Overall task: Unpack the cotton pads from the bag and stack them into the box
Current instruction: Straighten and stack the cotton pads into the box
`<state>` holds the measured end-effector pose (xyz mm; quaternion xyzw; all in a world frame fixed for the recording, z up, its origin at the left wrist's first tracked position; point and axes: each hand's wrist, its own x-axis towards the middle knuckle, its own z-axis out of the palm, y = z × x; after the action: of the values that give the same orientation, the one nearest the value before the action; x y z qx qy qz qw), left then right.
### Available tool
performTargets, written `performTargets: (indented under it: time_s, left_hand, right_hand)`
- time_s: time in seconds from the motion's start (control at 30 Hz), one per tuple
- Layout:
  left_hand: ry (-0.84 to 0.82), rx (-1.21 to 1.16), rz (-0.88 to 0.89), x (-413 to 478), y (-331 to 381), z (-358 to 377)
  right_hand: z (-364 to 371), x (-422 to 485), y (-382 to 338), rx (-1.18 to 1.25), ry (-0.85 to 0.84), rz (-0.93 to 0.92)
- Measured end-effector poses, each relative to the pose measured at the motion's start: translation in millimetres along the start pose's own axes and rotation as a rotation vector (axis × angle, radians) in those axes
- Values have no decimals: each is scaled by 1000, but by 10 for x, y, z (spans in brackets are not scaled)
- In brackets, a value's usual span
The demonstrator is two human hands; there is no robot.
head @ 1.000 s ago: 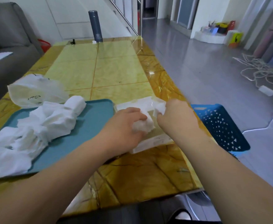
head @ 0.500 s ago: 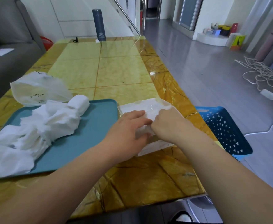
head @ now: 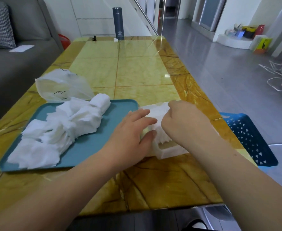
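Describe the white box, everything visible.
The white box is a rectangular, open-topped container, plastic by its look, with a small tab on its far rim. It sits flat on the table, beside the teal tray. Inside stand cotton pads. The left hand rests on it; the right hand curls over the pads.

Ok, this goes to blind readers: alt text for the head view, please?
Two bare hands tend a white box of cotton pads on a yellow table: the left hand rests open on it, the right hand curls over the pads. To the left, a teal tray holds a loose pile of pads, a clear bag behind it.
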<state>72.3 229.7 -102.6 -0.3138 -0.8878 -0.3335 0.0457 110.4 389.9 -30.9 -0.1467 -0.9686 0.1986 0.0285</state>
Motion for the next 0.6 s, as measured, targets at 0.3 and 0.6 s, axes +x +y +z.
performTargets:
  time_s: [0.3,0.6]
  left_hand:
    - [106,358,-340,-145,-802,-939]
    - [-32,143,-425,-164,-1066,-993]
  right_hand:
    - [654,72,-734,132,-70,-264]
    - [959,479,-1264,257,-99,-383]
